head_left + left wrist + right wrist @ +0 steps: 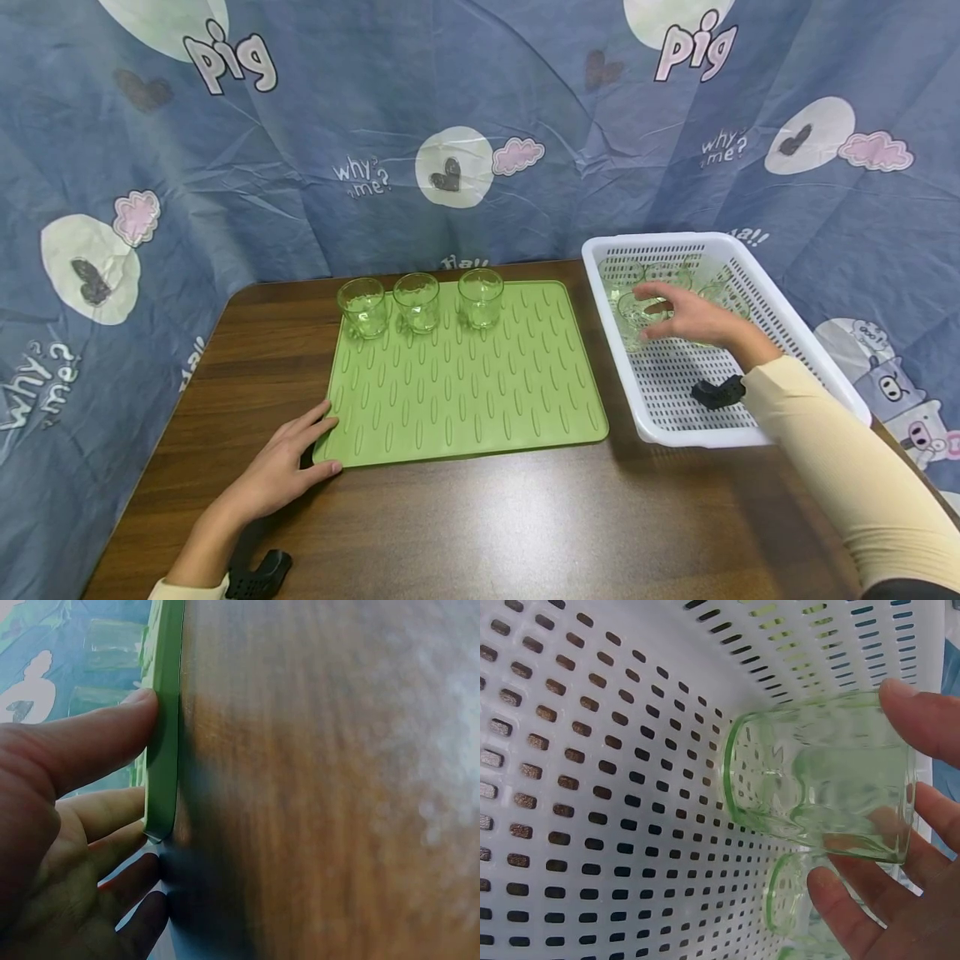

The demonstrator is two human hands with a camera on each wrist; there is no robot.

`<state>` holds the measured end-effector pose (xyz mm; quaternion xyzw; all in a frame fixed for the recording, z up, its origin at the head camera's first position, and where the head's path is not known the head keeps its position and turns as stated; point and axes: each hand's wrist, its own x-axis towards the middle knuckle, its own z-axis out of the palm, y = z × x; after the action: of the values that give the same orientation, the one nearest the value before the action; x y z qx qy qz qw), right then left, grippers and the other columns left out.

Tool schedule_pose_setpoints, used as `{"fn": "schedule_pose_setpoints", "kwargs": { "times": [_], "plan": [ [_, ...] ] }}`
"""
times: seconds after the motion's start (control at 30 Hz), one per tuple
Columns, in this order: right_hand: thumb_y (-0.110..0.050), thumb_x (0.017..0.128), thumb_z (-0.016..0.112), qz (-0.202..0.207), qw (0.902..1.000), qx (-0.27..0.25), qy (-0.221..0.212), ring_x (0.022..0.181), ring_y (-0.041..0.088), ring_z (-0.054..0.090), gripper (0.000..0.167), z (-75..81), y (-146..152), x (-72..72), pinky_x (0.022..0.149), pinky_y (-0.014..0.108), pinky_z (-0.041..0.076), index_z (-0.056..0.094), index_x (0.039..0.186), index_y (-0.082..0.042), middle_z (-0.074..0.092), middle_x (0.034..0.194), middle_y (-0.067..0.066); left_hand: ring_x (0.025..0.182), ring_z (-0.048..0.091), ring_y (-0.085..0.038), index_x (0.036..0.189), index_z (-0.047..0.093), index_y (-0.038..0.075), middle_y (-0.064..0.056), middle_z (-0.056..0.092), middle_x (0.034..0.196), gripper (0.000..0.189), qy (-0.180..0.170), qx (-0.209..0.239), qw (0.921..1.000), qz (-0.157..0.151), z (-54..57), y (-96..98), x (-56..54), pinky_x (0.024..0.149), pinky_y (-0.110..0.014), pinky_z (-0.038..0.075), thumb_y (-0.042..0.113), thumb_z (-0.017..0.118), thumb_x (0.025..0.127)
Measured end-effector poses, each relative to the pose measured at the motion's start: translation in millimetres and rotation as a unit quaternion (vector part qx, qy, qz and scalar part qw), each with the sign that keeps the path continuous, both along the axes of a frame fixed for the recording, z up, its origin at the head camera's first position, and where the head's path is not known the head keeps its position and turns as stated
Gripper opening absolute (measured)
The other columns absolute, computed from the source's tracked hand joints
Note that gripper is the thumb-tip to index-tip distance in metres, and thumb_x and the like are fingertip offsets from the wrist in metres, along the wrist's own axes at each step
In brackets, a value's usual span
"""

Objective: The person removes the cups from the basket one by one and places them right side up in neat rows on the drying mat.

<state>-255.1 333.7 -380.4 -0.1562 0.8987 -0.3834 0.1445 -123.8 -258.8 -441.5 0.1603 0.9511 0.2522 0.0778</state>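
My right hand (686,317) reaches into the white basket (645,421) and holds a clear green-tinted drinking glass (817,776) by its rim. The right wrist view shows the thumb on one side of this glass and the fingers round the other. Its base is close to the slotted basket floor. My left hand (281,467) rests at the near left corner of a green ribbed drying mat (465,392), its thumb against the near edge and its fingers at the left edge. Along the mat's far side stand three similar glasses, the left one (365,310), the middle one (417,304) and the right one (481,300).
Several more glasses (667,275) stand toward the far side of the basket. Mat and basket sit on a brown wooden table (480,517), with a narrow strip of wood between them. A blue printed curtain (300,125) hangs behind the table and around its sides.
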Motion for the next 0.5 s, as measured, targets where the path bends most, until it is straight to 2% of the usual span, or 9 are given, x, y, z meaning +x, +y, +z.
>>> {"fn": "schedule_pose_setpoints", "kwargs": {
  "times": [0.17,0.5],
  "plan": [
    [-0.008,0.085,0.075,0.007,0.9996,-0.021,-0.02,0.137,0.053,0.04,0.085,-1.6,0.4,0.0,0.104,0.061,0.044,0.026,0.154,0.0,0.034,0.153,0.029,0.14,0.029,-0.051,0.145,0.048,-0.001,-0.023,0.031,0.16,0.071,-0.002,0.001,1.0,-0.001,0.8,0.2,-1.2,0.101,-0.07,0.034,0.036,0.073,0.089],
    [-0.008,0.086,0.075,0.011,0.9983,-0.035,-0.044,0.137,0.053,0.041,0.09,-8.4,5.8,-3.3,0.105,0.06,0.044,0.019,0.157,-0.002,0.035,0.153,0.032,0.14,0.029,-0.051,0.145,0.048,0.0,-0.023,0.031,0.16,0.071,-0.003,-0.001,1.0,-0.001,-0.2,0.5,-1.9,0.102,-0.071,0.033,0.036,0.073,0.089]
  ]
}}
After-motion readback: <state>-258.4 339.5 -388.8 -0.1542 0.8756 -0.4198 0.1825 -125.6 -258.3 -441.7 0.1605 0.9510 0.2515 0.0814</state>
